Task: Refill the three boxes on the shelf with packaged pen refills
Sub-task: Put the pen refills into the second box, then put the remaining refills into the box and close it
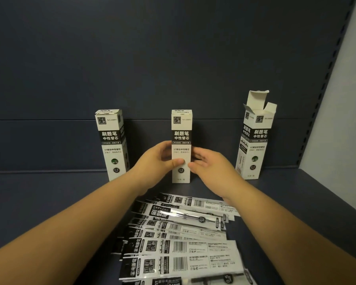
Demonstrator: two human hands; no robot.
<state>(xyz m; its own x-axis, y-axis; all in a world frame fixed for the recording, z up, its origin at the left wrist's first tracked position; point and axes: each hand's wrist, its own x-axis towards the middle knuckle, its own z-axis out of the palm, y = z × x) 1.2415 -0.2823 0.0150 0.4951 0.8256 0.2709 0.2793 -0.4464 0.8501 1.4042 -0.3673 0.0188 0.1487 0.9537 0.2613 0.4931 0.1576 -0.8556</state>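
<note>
Item: middle tall white-and-black cardboard refill box, upright on the dark grey metal shelf, long axis vertical, top flap closed. Left hand holds its left side, thumb across the front face. Right hand sits just beside its right edge, fingers loosely spread, holding nothing; contact unclear. Right box: top open. Left box: closed. Packaged pen refills: fanned flat pile, nearer than the boxes, beneath both forearms.
</note>
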